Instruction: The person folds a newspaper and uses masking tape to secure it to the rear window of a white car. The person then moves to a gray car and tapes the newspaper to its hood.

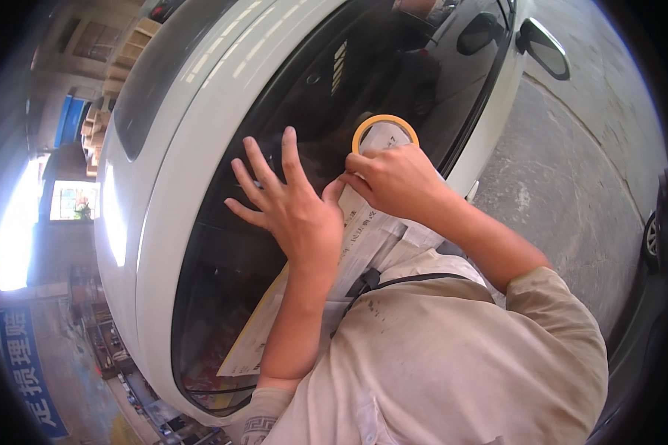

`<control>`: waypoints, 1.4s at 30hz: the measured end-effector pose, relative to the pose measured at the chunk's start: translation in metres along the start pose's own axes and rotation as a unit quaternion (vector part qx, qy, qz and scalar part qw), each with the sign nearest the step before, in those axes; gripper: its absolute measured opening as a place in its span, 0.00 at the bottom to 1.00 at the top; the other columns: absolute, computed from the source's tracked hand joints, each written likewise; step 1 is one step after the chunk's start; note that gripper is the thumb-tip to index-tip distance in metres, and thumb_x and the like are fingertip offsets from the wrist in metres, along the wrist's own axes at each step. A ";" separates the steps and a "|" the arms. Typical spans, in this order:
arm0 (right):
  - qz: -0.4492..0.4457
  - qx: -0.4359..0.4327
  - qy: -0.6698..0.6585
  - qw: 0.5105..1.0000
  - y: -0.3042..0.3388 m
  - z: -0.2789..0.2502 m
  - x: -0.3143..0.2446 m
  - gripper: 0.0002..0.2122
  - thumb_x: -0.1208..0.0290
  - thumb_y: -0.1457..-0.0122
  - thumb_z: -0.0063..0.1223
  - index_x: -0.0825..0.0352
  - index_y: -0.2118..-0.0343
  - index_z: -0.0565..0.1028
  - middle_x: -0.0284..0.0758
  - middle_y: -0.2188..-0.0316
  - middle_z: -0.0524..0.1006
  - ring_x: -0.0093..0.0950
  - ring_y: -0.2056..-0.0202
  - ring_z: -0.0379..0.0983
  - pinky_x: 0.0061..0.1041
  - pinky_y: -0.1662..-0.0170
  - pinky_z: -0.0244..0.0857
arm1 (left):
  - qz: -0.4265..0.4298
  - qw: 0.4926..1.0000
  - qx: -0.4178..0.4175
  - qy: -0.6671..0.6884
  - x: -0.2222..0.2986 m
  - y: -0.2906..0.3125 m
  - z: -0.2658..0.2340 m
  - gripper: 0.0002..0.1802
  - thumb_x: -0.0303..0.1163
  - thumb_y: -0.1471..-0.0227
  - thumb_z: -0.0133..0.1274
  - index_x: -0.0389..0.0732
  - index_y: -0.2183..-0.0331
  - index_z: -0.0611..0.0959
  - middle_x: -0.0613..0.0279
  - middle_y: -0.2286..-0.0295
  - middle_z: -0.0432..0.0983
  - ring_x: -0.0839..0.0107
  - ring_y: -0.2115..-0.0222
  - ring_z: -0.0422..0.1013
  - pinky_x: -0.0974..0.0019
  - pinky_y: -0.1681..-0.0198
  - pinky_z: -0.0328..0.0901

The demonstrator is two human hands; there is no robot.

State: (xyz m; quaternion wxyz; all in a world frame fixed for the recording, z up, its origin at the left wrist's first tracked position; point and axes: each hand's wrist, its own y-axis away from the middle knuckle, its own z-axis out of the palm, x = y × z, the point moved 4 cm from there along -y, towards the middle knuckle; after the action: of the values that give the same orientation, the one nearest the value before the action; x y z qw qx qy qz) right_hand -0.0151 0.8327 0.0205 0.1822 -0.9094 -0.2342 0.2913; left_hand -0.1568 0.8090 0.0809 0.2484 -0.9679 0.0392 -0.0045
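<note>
My left hand [289, 204] is spread open, fingers apart, its palm flat against a sheet of printed paper [364, 237] that lies on the dark side window [312, 81] of a white car [193, 126]. My right hand [393, 178] grips a roll of yellow masking tape [382, 126] just to the right of my left thumb, at the paper's upper edge. The paper runs down along the glass toward my chest, and my arms hide part of it.
The car's side mirror [545, 48] sticks out at the upper right above grey concrete ground [571, 185]. A dark vehicle's wheel [652, 239] shows at the far right edge. A blue banner [26, 363] and a bright doorway lie to the left.
</note>
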 end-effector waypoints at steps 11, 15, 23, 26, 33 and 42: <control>-0.143 -0.032 0.066 0.987 -0.004 -0.063 0.073 0.19 0.59 0.39 0.62 0.60 0.47 0.77 0.34 0.85 0.75 0.36 0.78 0.77 0.37 0.72 0.67 | 0.004 1.000 -0.023 0.011 0.006 0.002 0.004 0.54 0.31 0.56 0.73 0.56 0.32 0.64 0.45 0.29 0.46 0.37 0.29 0.43 0.16 0.36 0.38; -0.063 -0.006 0.127 0.990 -0.009 -0.065 0.097 0.19 0.56 0.37 0.60 0.55 0.46 0.75 0.35 0.85 0.75 0.37 0.79 0.76 0.35 0.73 0.65 | 0.002 1.000 -0.029 -0.005 0.008 0.002 0.006 0.54 0.31 0.56 0.73 0.55 0.32 0.63 0.45 0.29 0.45 0.38 0.29 0.43 0.16 0.37 0.38; 0.070 0.014 0.117 0.991 -0.016 -0.050 0.076 0.10 0.58 0.35 0.58 0.58 0.57 0.75 0.36 0.85 0.77 0.38 0.81 0.77 0.38 0.75 0.65 | 0.031 0.999 -0.017 -0.001 0.028 -0.014 0.020 0.55 0.33 0.57 0.74 0.54 0.32 0.63 0.48 0.29 0.45 0.44 0.28 0.42 0.22 0.33 0.36; 0.076 0.016 0.110 0.991 -0.016 -0.046 0.076 0.10 0.59 0.36 0.58 0.58 0.58 0.76 0.36 0.85 0.77 0.38 0.81 0.77 0.37 0.75 0.65 | 0.046 0.999 -0.009 0.024 0.040 -0.024 0.026 0.53 0.33 0.56 0.73 0.54 0.32 0.63 0.48 0.30 0.47 0.44 0.28 0.41 0.22 0.32 0.35; 0.100 0.038 0.094 0.990 -0.016 -0.037 0.078 0.10 0.60 0.37 0.60 0.59 0.58 0.76 0.36 0.85 0.77 0.39 0.81 0.77 0.38 0.77 0.65 | 0.078 0.995 0.026 0.063 0.060 -0.043 0.038 0.52 0.33 0.55 0.73 0.51 0.33 0.64 0.48 0.30 0.48 0.46 0.28 0.41 0.24 0.32 0.34; 0.103 0.039 0.087 0.990 -0.016 -0.036 0.078 0.12 0.60 0.37 0.60 0.60 0.57 0.76 0.36 0.85 0.77 0.39 0.81 0.78 0.38 0.77 0.66 | 0.089 0.991 0.068 0.077 0.073 -0.054 0.054 0.49 0.40 0.52 0.70 0.47 0.33 0.64 0.48 0.31 0.53 0.46 0.28 0.45 0.26 0.31 0.37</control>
State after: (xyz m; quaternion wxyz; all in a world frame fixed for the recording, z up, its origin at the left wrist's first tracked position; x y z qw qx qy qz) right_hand 0.0579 0.8804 0.0205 0.2066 -0.9428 -0.1109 0.2370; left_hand -0.0780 0.8768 0.0585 0.3093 -0.9382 0.1434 -0.0594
